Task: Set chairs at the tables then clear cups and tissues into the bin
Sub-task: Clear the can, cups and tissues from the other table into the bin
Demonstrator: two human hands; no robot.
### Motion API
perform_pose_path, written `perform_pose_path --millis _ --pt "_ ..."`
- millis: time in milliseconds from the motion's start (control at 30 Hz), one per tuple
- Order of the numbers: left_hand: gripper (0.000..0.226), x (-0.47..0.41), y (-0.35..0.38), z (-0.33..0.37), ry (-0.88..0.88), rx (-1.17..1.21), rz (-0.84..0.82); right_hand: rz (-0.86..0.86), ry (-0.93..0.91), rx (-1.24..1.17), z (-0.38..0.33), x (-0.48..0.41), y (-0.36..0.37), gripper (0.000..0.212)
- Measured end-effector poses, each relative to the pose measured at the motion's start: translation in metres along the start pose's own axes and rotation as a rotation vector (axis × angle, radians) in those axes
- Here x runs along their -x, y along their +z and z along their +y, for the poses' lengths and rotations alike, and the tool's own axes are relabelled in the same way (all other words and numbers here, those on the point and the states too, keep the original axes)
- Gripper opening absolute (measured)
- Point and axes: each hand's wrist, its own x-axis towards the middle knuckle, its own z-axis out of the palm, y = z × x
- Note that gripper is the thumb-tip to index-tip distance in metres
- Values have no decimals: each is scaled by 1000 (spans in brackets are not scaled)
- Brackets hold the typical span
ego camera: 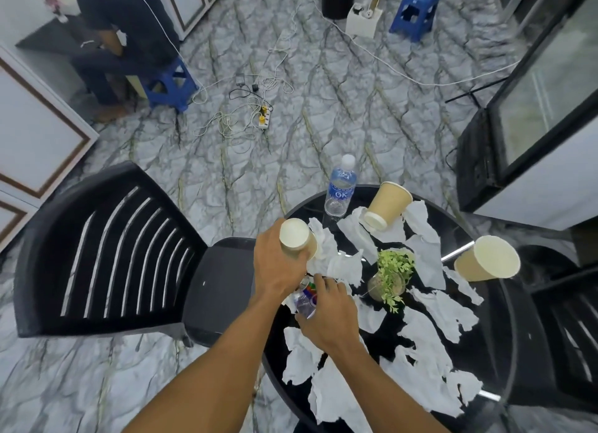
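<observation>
A round black table [485,351] is strewn with several torn white tissues [430,368]. My left hand [278,264] grips a tan paper cup [296,238] at the table's left edge. My right hand [326,316] closes around a crumpled clear plastic bottle [305,298] with a coloured label. A second paper cup [385,206] lies tipped at the far side. A third paper cup [488,259] lies on its side at the right. An upright water bottle [339,186] stands at the far edge. One black chair [119,254] is drawn up on the left, and another black chair [569,322] on the right.
A small glass with a green plant [393,271] stands mid-table. White cables and a power strip [263,119] lie on the marble floor. A seated person [110,38] on a blue stool [168,83] is at far left, a second blue stool [415,13] at the back. A glass-door cabinet [534,109] stands right.
</observation>
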Motion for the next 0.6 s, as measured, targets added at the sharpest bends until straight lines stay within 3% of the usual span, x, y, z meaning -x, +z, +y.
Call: perform_pose_path --millis 167,267,433,600 --pt "74 3 -20 39 127 79 233 247 -91 -99 -11 -2 -53 75" --pt "74 5 -21 76 211 142 281 417 -117 -144 -5 9 -93 82" --pt "76 47 18 151 390 252 240 724 -23 -258 51 61 -157 82" --pt "68 149 93 220 549 311 3 933 242 -256 160 162 -208 79"
